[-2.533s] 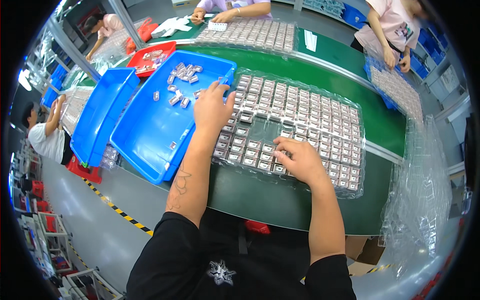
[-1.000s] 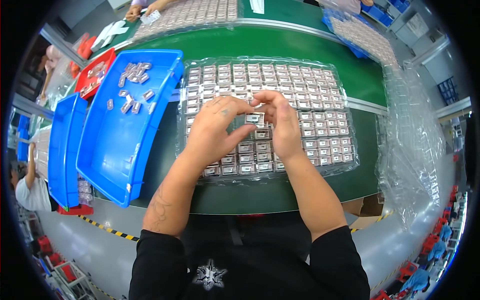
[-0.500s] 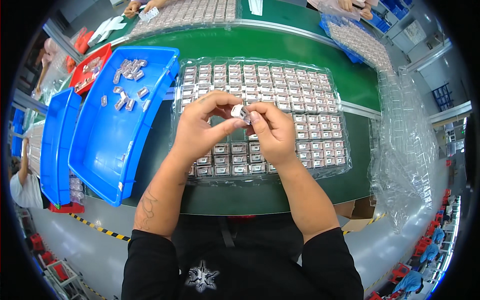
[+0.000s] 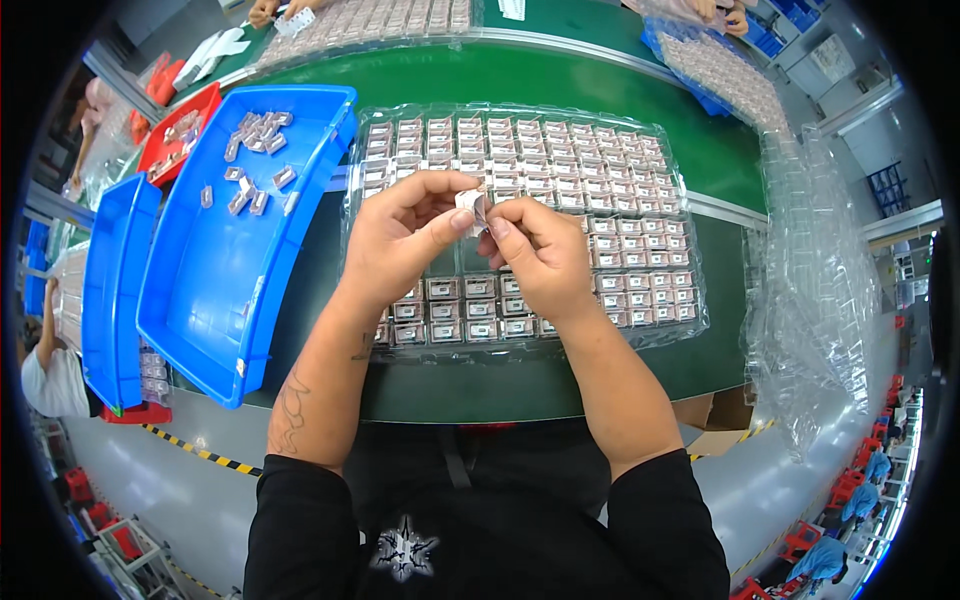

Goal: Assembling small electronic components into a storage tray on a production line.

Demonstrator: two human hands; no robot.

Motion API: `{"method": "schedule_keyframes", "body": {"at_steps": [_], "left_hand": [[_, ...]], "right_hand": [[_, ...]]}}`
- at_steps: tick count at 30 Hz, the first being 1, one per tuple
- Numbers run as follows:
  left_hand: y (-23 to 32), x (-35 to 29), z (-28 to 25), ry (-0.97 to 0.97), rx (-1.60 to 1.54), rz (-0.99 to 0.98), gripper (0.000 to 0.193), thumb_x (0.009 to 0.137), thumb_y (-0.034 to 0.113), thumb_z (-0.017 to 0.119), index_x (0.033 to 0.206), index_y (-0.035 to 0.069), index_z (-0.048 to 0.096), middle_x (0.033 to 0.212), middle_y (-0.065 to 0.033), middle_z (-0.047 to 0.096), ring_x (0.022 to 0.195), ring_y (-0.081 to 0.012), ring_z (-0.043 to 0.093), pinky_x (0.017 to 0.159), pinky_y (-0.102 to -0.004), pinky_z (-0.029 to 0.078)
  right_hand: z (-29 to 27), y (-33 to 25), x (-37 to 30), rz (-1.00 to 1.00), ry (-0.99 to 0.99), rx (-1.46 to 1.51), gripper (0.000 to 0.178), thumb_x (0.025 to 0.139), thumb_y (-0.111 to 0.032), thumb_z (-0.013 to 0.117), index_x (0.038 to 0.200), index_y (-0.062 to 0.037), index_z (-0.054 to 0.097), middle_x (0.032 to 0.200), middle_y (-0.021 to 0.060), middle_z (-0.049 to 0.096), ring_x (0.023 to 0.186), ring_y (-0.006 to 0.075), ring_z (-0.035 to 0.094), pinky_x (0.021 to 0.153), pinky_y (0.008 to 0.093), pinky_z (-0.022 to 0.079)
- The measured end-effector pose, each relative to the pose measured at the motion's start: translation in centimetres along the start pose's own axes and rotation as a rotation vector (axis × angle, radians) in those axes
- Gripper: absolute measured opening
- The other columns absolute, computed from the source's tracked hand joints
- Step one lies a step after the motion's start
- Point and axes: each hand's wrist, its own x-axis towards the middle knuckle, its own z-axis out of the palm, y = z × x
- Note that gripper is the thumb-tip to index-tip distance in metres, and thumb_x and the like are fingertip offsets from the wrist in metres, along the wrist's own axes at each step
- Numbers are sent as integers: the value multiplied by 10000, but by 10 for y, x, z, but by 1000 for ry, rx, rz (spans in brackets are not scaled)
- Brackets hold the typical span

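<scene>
Above a clear plastic tray [image 4: 560, 345], my two hands meet over one small white part [image 4: 471, 207]. My left hand [image 4: 405, 235] pinches it between thumb and forefinger. From the other side my right hand [image 4: 540, 250] holds its edge with thumb and fingertips, the remaining fingers curled. The part's inner side is mostly hidden by my fingers. Rows of small boxy white-and-pink parts [image 4: 480, 308] fill much of the tray, each in its own pocket. Some pockets just below my hands show dark, with no part in them.
Left of the tray stands a large blue bin [image 4: 200, 310] with several loose parts [image 4: 262, 132]. Beside it are a narrower blue bin [image 4: 112, 300] and a red bin [image 4: 170, 165]. Clear empty trays [image 4: 805, 320] are stacked at the right. Co-workers' hands [image 4: 285, 12] work across the green table [image 4: 430, 75].
The small white part has been turned between my fingers, now showing a flatter white side. Both hands stay almost in place. The whole view has shifted slightly.
</scene>
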Motion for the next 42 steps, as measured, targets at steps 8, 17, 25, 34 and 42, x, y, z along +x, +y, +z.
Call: {"method": "schedule_keyframes", "body": {"at_steps": [8,17,25,34,42], "left_hand": [[0,2,-1,21,2,5,313,948,100,705,1231,-29,668,1007,-31,684,933,-93,631,844,-252,513],[1,2,0,24,65,8,306,939,98,715,1216,-28,677,1023,-60,709,948,-108,651,860,-267,529],[4,2,2,33,168,-15,316,941,74,698,1237,-33,663,1006,-29,674,909,-83,623,804,-235,515],[3,2,0,38,119,9,322,950,111,701,1233,-38,661,1003,-32,674,914,-83,620,808,-245,516],[0,6,-4,0,132,-40,297,942,129,717,1213,9,699,1003,-48,712,935,-103,653,856,-263,527]], "right_hand": [[1,7,1,-51,-40,-77,112,907,-78,671,951,25,663,713,69,677,600,95,620,548,260,469],[3,10,1,-4,-18,-111,94,888,-66,671,908,25,656,642,51,644,534,86,559,502,276,427],[1,8,1,53,-29,-12,87,904,-60,637,913,25,654,694,70,694,582,76,614,533,257,465],[-1,2,1,2,-101,-41,184,991,-102,539,996,34,663,787,71,691,654,97,637,600,237,515],[2,6,2,25,-30,-39,70,907,-29,621,898,27,661,702,77,699,595,94,629,544,260,481]]}}
